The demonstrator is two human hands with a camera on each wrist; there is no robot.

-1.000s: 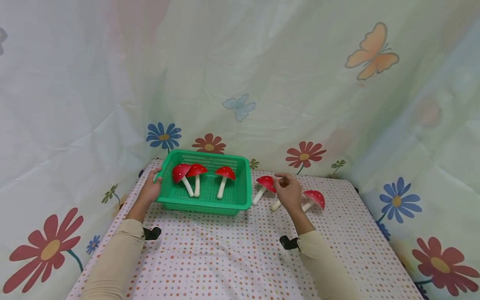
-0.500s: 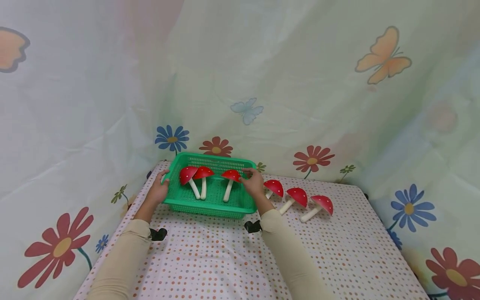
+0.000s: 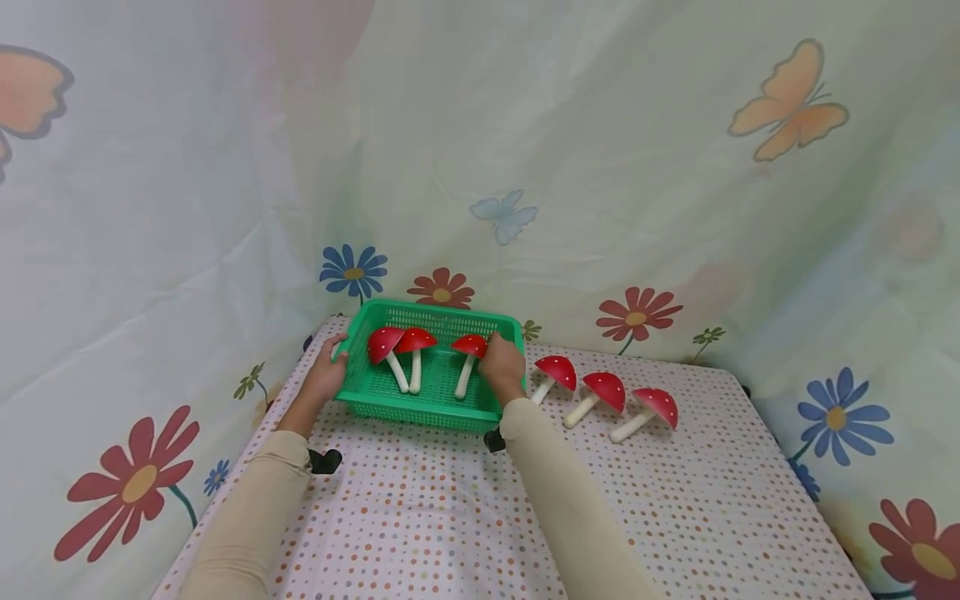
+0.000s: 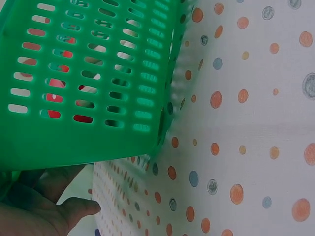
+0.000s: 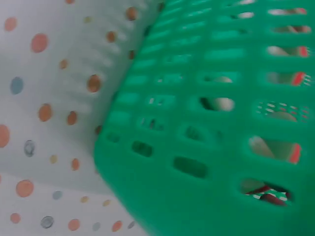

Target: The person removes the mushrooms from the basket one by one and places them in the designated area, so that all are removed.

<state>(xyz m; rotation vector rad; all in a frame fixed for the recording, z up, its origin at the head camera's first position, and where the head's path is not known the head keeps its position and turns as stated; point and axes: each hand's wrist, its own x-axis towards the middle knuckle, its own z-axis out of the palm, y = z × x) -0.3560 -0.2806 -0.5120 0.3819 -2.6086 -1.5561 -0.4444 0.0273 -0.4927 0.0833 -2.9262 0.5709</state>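
Observation:
A green plastic basket (image 3: 427,410) stands at the back of the table, holding three red-capped toy mushrooms with white stems. My left hand (image 3: 324,379) grips the basket's left rim. In the left wrist view its thumb (image 4: 81,209) sticks out past that rim. My right hand (image 3: 501,367) reaches over the right side into the basket, beside the cap of the rightmost mushroom (image 3: 465,367) there. Its fingertips are hidden, so their hold cannot be made out. The right wrist view shows the basket wall (image 5: 147,196) up close, blurred, without the hand.
To the right of the basket lie three more toy mushrooms in a row: one (image 3: 556,372), a middle one (image 3: 604,390) and one farthest right (image 3: 655,405). A dotted cloth (image 3: 420,517) covers the table. A printed curtain (image 3: 600,208) hangs close behind.
My right hand has moved left from the mushrooms on the table, over the rim and into the basket. My left hand stays at the left rim. The view has shifted slightly.

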